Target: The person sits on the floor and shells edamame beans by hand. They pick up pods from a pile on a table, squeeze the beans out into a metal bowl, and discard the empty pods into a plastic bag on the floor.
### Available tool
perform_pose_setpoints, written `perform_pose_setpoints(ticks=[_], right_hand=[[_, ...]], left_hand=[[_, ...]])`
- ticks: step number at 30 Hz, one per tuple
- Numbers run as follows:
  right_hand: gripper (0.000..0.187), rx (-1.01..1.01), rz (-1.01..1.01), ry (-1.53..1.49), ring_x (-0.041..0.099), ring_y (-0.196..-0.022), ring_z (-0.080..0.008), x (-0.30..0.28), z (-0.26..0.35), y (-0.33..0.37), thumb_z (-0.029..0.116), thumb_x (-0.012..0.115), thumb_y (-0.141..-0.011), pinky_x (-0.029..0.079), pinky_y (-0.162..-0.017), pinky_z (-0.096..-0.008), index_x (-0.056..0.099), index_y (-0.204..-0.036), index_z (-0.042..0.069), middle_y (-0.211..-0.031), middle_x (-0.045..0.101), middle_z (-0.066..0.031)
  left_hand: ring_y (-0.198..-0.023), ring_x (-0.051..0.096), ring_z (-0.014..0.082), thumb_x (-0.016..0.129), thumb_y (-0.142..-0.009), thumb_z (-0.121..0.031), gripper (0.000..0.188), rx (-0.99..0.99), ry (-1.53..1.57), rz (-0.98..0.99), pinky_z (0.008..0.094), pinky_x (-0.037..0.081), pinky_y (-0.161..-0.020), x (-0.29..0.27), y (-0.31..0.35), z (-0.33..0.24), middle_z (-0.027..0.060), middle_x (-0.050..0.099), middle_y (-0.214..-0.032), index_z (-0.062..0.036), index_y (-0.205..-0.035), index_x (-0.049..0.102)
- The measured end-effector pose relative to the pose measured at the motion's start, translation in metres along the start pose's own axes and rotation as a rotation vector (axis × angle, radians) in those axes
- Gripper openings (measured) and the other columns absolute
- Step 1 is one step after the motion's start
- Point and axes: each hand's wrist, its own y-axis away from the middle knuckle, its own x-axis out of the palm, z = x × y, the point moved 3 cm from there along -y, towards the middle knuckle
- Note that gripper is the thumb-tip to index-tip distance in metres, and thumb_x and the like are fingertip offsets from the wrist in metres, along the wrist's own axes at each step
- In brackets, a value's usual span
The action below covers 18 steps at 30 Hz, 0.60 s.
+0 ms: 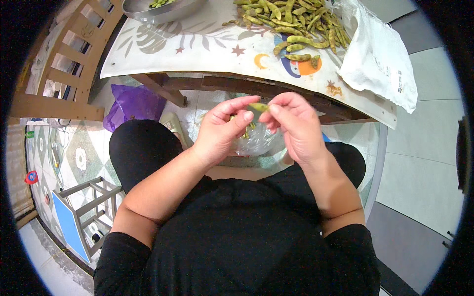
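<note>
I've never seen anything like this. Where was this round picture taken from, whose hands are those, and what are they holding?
There is no robot here. A wide camera on a person's head looks down, so straight edges seem to bend. The bare left hand and right hand belong to the wearer. The right fingertips pinch a green bean pod; the left fingers are close around its other end. Behind and below is a clear plastic bag. On the patterned tablecloth lie a heap of pods, a white bag and a metal bowl.
</note>
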Motion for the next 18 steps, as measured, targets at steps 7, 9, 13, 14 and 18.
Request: perform_pose_setpoints(ticks=[7, 9, 13, 14, 18], right_hand=[[0.012, 0.171, 0.119, 0.119, 0.05, -0.059, -0.0063, 0.003, -0.015, -0.007, 0.011, 0.053, -0.079, 0.04, -0.052, -0.0175, 0.052, -0.087, 0.003, -0.072, 0.057, -0.0032], [0.013, 0.139, 0.121, 0.198, 0.049, -0.059, -0.0057, 0.003, -0.016, -0.009, 0.011, 0.055, -0.078, 0.04, -0.051, -0.0174, 0.054, -0.086, 0.002, -0.071, 0.056, -0.0018], [0.013, 0.151, 0.107, 0.157, 0.049, -0.058, -0.0056, 0.001, -0.02, -0.011, 0.013, 0.056, -0.077, 0.04, -0.051, -0.0177, 0.055, -0.085, 0.002, -0.07, 0.056, -0.0014], [0.013, 0.16, 0.108, 0.132, 0.049, -0.058, -0.0058, 0.001, -0.021, -0.011, 0.013, 0.057, -0.077, 0.04, -0.05, -0.0179, 0.055, -0.084, 0.002, -0.07, 0.057, -0.0018], [0.012, 0.301, 0.161, 0.06, 0.05, -0.056, -0.0072, 0.001, -0.021, -0.01, 0.014, 0.056, -0.077, 0.04, -0.049, -0.0186, 0.055, -0.081, 0.002, -0.07, 0.058, -0.0043]], left_hand=[[-0.067, 0.05, 0.0073, 0.057, -0.076, -0.01, 0.016, 0.023, 0.041, -0.018, 0.0175, 0.037, -0.055, -0.006, -0.001, -0.002, 0.0003, 0.056, -0.08, -0.0055, -0.091, 0.058], [-0.066, 0.05, 0.0078, 0.058, -0.076, -0.01, 0.016, -0.019, 0.007, -0.042, 0.0178, 0.037, -0.054, -0.009, -0.002, -0.002, 0.0009, 0.056, -0.081, -0.0059, -0.091, 0.058], [-0.065, 0.049, 0.008, 0.06, -0.074, -0.01, 0.012, -0.002, -0.018, -0.016, 0.0177, 0.036, -0.053, -0.004, -0.001, -0.004, 0.002, 0.057, -0.082, -0.0074, -0.086, 0.059], [-0.066, 0.05, 0.0084, 0.06, -0.074, -0.01, 0.01, 0.013, -0.015, 0.005, 0.0182, 0.037, -0.053, -0.005, -0.002, -0.004, 0.0025, 0.057, -0.083, -0.0075, -0.084, 0.058], [-0.068, 0.053, 0.0106, 0.062, -0.072, -0.009, 0.006, 0.011, 0.011, 0.018, 0.0211, 0.042, -0.059, -0.012, -0.002, 0.0, 0.0045, 0.058, -0.084, -0.0079, -0.077, 0.057]])
